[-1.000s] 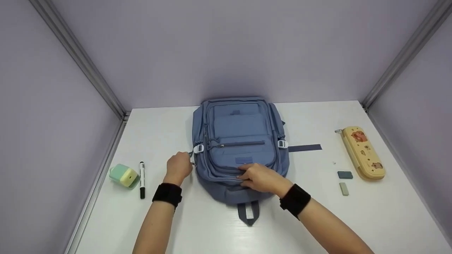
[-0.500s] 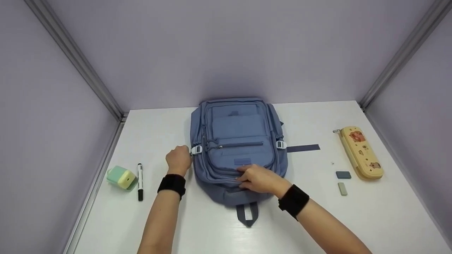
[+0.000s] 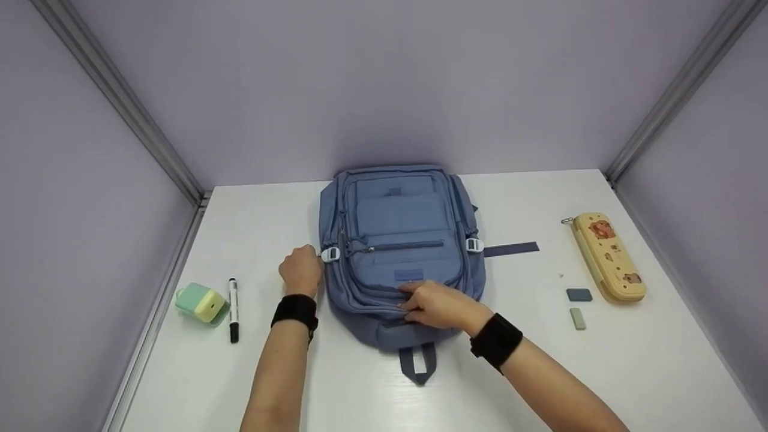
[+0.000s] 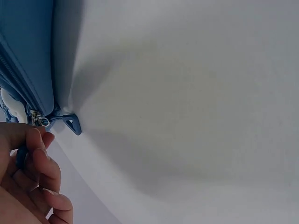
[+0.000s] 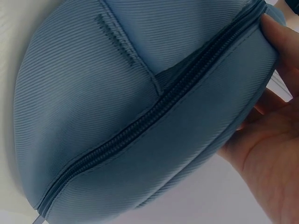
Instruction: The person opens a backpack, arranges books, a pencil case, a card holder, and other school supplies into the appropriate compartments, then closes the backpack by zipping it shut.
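Left hand (image 3: 301, 272) farther up beside the blue backpack (image 3: 403, 216), fingers (image 4: 48, 169) now nearer the white buckle (image 3: 330, 255)

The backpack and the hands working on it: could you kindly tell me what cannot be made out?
Inside of the backpack: head view, hidden by its fabric.
Blue piece in the left hand: left wrist view, mostly covered by that hand.
Right hand: right wrist view, cut off by the right edge.
Front patch: head view, too small for detail.

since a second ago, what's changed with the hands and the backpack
The left hand has moved forward along the left side of the blue fabric backpack, to beside its white plastic buckle. The right hand still grips the backpack's lower front; the yellow rectangular case stayed put.
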`<act>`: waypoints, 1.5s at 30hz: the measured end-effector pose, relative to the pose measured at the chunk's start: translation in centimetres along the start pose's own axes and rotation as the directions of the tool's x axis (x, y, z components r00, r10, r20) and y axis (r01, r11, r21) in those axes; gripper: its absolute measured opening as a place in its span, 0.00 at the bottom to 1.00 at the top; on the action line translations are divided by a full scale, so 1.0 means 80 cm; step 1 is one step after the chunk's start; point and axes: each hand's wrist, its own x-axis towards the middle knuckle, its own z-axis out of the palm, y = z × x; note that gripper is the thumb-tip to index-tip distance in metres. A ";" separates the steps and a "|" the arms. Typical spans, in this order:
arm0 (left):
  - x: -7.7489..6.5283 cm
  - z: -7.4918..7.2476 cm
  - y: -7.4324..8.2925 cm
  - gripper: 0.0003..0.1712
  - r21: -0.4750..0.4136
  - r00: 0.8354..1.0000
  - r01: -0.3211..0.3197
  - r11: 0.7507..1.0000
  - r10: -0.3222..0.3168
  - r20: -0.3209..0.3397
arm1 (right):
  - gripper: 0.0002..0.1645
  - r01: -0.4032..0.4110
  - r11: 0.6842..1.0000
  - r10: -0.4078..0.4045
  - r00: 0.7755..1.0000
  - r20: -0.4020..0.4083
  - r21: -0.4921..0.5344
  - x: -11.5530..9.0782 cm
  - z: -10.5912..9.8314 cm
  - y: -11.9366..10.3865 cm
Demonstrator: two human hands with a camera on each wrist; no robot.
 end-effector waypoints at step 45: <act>-0.033 -0.011 0.038 0.45 -0.229 0.830 -0.425 0.876 0.478 0.287 | 0.67 -0.477 0.874 0.486 0.863 -0.139 0.093 -0.054 -0.023 0.081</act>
